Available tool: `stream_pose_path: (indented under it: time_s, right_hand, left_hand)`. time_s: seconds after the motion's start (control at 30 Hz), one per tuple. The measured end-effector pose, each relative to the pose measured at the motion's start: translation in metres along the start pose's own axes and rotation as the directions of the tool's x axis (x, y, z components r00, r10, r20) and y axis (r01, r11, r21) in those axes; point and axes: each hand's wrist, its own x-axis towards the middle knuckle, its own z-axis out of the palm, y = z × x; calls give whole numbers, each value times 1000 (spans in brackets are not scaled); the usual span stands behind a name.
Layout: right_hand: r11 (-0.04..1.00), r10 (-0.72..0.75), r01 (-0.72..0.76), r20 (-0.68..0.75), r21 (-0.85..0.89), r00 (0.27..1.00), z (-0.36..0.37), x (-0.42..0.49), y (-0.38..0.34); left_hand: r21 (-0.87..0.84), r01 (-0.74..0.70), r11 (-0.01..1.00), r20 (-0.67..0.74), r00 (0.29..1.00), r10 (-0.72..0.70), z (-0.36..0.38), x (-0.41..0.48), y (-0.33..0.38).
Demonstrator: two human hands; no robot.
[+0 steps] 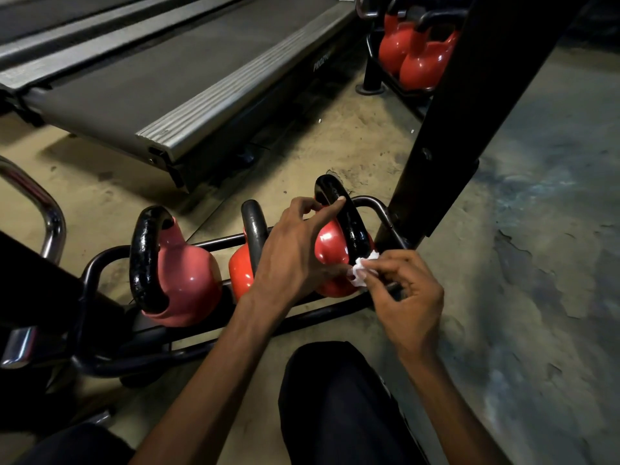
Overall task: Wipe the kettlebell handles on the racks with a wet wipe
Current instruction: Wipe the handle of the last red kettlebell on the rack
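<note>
Three kettlebells with black handles stand on a low black rack (100, 263): a pink one (188, 280) at the left, a red one (240, 270) in the middle, a red one (330, 243) at the right. My left hand (295, 250) reaches over the right kettlebell, its forefinger touching the top of that black handle (349, 219) and its thumb near the handle's lower end. My right hand (406, 300) pinches a crumpled white wet wipe (362, 271) against the base of the same handle.
A black upright post (449, 129) rises just right of the rack. A treadmill deck (174, 82) lies beyond on the floor. Two more red kettlebells (419, 58) sit on a second rack at the back. A chrome bar (50, 216) curves at the left. My knees are below.
</note>
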Motion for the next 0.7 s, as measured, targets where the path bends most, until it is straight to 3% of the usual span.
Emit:
stream_pose_path:
  time_s: [0.17,0.33,0.43,0.57,0.7]
  right_hand:
    - [943,-222,223,32,-247,974,11,-12,0]
    - [881,-316,332,105,-336,943,17,-6,-2]
    - [938,-234,236,41,-253,971,12,-9,-2]
    - [998,55,-53,-98,25,994,4,-10,0]
    - [992,-41,39,-9,-119,999,2,5,-6]
  left_hand:
    - [40,-37,999,-10,999,37,-3,2,-2]
    - [38,-35,999,-17,999,36,1,5,-7]
    - [34,-32,999,-15,999,32,0,6,-6]
    - [30,-16,999,12,1000,15,-3,3,-2]
    - [46,-10,999,12,1000,10,-1,-1,3]
